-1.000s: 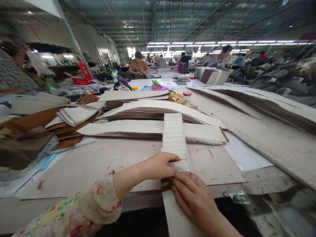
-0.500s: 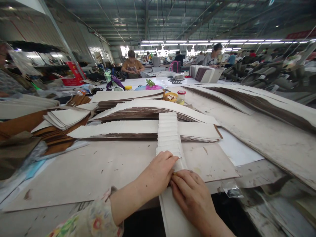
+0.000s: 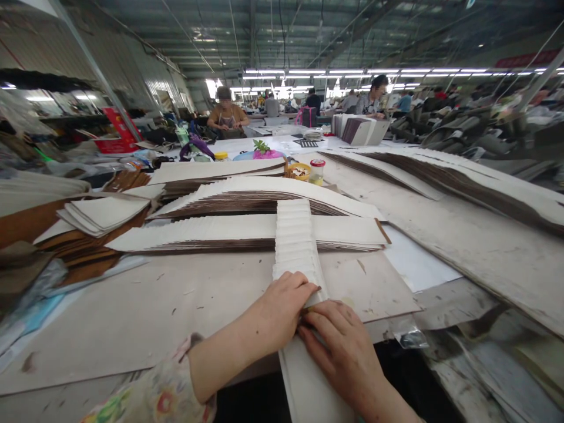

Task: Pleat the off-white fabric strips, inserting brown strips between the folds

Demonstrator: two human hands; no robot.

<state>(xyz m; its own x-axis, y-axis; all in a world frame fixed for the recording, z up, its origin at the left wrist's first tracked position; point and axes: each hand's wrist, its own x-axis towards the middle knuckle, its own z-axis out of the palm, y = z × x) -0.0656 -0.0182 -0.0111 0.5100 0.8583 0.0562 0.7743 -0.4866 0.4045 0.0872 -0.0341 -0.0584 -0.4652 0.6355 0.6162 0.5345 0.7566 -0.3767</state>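
A pile of overlapping off-white strips (image 3: 294,235) runs from the table toward me, its near end jutting past the table's front edge. Both hands are on the strip nearest me. My left hand (image 3: 288,299) closes over its left side, fingers bent across the top. Right against it, my right hand (image 3: 337,338) grips the strip from the right, fingertips pinched at a brownish edge. What exactly lies between the fingertips is hidden. Under the far end of the pile lies a crosswise stack of white strips with brown undersides (image 3: 211,230).
Behind lies another curved stack of strips (image 3: 264,187), with a yellow tub (image 3: 299,171) and a red-lidded jar (image 3: 316,172) beyond. Brown and white pieces (image 3: 103,214) are heaped at left. Long strips (image 3: 476,176) lie at right. Co-workers (image 3: 227,114) sit farther back.
The view has shifted slightly, so the scene sits a little farther left. Both hands stay together at the same part of the strip, with only small finger movement.
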